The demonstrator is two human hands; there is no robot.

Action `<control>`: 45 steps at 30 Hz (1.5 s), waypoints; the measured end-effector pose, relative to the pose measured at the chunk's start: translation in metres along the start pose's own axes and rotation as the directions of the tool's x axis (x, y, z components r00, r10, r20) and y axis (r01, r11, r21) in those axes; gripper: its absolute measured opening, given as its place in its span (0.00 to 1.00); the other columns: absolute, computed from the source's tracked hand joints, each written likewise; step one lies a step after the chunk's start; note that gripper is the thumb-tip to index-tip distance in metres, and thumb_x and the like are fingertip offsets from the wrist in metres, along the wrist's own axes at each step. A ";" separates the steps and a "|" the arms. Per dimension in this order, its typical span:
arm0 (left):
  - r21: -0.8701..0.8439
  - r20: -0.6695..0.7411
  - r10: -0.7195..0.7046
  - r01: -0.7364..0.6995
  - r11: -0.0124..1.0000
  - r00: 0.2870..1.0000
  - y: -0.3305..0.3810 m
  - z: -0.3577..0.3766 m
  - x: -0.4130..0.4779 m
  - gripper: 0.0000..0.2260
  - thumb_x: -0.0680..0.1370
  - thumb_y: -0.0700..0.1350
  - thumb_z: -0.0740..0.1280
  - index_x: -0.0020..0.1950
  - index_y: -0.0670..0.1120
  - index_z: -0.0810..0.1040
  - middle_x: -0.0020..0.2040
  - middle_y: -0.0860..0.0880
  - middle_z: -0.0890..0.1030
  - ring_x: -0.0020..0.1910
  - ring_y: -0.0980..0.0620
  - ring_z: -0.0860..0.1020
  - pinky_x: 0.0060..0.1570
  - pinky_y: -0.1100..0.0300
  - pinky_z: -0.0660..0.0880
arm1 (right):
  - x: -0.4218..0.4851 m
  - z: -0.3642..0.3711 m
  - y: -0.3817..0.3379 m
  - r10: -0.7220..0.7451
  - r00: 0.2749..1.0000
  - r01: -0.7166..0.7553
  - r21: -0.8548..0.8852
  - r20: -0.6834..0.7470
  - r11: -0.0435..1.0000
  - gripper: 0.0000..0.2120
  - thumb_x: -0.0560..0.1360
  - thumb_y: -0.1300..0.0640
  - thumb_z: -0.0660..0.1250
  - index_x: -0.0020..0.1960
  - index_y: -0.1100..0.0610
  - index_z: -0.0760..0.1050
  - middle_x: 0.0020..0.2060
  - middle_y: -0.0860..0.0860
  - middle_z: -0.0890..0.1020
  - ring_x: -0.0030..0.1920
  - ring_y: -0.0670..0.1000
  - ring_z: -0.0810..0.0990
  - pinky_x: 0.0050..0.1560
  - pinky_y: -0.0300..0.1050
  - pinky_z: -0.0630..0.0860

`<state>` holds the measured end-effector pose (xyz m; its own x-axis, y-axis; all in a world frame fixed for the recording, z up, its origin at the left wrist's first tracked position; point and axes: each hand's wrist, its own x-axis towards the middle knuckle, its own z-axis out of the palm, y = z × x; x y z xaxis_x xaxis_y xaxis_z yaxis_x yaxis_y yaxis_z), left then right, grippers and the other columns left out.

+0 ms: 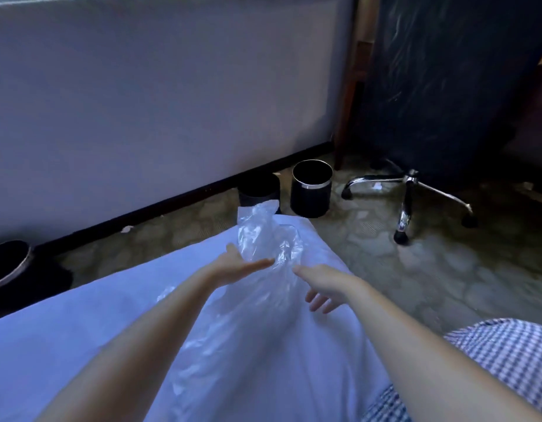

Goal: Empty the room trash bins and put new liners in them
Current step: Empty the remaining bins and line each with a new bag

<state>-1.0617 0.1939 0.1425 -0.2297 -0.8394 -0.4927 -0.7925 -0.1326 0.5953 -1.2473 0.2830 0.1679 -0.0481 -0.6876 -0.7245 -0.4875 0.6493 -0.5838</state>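
Reaching out over a white sheet (81, 330), we bring both hands to a clear plastic liner (263, 236). It lies crumpled along the sheet, running from six o'clock up to the sheet's far corner at twelve. Our left hand (242, 266) is spread flat, fingers (260, 264) straight and together, thumb raised, its tips at the liner's left edge; whether they touch the plastic we cannot tell. Our right hand (324, 287) comes at the liner from three o'clock, with the index finger (300, 271) stretched out to its right edge and the other fingers hanging loosely curled, holding nothing. The bunched part of the liner sits between the two sets of fingertips and just beyond them. On the patterned carpet (385, 284) past the sheet, at twelve o'clock from our hands, a black bin (311, 193) with a silver band stands upright. Just beside it, at its nine o'clock, is a second dark bin (259, 190), partly hidden by the liner's tip. A third bin (7, 269) sits at nine o'clock by the wall (141, 102), and a chrome chair base (408, 193) stands at two o'clock.
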 end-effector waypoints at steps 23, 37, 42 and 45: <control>-0.614 0.358 0.600 -0.304 0.729 0.716 0.236 0.085 -0.034 0.19 0.81 0.51 0.60 0.69 0.45 0.70 0.53 0.48 0.80 0.48 0.54 0.80 0.47 0.64 0.77 | -0.036 -0.144 0.033 -0.155 0.595 0.646 0.355 -0.788 0.676 0.15 0.71 0.53 0.66 0.57 0.52 0.72 0.50 0.52 0.80 0.50 0.53 0.80 0.52 0.52 0.78; -0.432 0.402 0.524 -0.349 0.832 0.751 0.392 0.190 0.048 0.27 0.64 0.59 0.72 0.53 0.41 0.80 0.45 0.43 0.78 0.44 0.46 0.74 0.46 0.52 0.67 | -0.029 -0.311 0.143 0.075 0.580 0.656 0.520 -0.811 0.547 0.20 0.75 0.54 0.69 0.64 0.51 0.68 0.56 0.52 0.79 0.55 0.54 0.80 0.59 0.56 0.76; -0.482 0.272 0.524 -0.357 0.800 0.807 0.445 0.206 0.102 0.04 0.77 0.39 0.65 0.44 0.41 0.79 0.37 0.44 0.78 0.30 0.53 0.76 0.31 0.66 0.73 | 0.010 -0.380 0.148 0.166 0.711 0.597 0.711 -0.684 0.373 0.16 0.75 0.55 0.69 0.61 0.56 0.74 0.52 0.58 0.83 0.51 0.60 0.82 0.56 0.57 0.78; -0.457 0.210 0.500 -0.368 0.810 0.840 0.468 0.206 0.136 0.09 0.79 0.40 0.63 0.40 0.39 0.77 0.32 0.43 0.75 0.26 0.55 0.73 0.25 0.69 0.69 | 0.033 -0.416 0.137 0.141 0.778 0.541 0.766 -0.613 0.347 0.15 0.75 0.55 0.69 0.59 0.61 0.76 0.49 0.60 0.84 0.48 0.60 0.83 0.52 0.55 0.80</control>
<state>-1.5808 0.1261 0.2231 -0.7076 -0.6611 -0.2495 -0.2991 -0.0396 0.9534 -1.6778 0.2142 0.2167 -0.6402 -0.6425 -0.4211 0.4725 0.1028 -0.8753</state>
